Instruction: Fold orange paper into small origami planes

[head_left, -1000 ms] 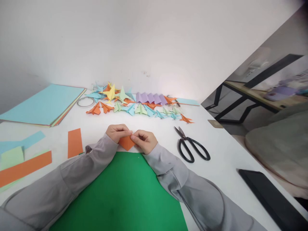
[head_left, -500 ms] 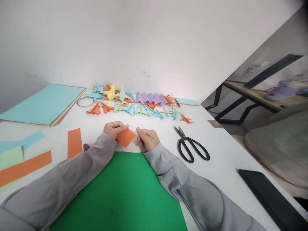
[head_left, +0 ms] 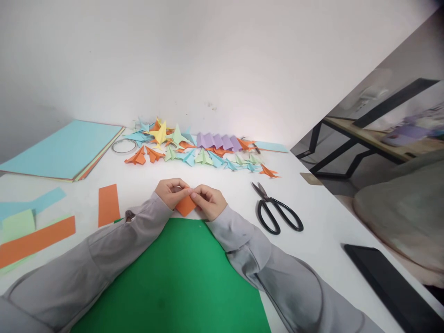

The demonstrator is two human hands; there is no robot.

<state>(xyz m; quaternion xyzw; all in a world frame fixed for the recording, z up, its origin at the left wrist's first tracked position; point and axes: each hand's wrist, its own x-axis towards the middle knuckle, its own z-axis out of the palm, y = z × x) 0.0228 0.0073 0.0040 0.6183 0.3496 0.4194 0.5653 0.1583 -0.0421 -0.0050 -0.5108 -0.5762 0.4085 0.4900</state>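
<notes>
A small folded orange paper [head_left: 185, 206] sits between my two hands, just past the far edge of a green sheet [head_left: 176, 277]. My left hand [head_left: 170, 191] pinches its upper left side with curled fingers. My right hand [head_left: 208, 201] pinches its right side, fingertips meeting the left hand's above the paper. Both forearms in grey sleeves rest along the green sheet's edges.
Black scissors [head_left: 277, 212] lie right of my hands. Several folded paper figures [head_left: 194, 149] and a tape ring [head_left: 123, 146] line the back by the wall. A stack of coloured sheets [head_left: 64, 150] and orange strips [head_left: 108, 204] lie left. A black tablet [head_left: 391, 286] lies at the near right.
Half a second ago the hands were apart, with only the left holding the orange paper. Now the right hand has come back and both pinch it together.
</notes>
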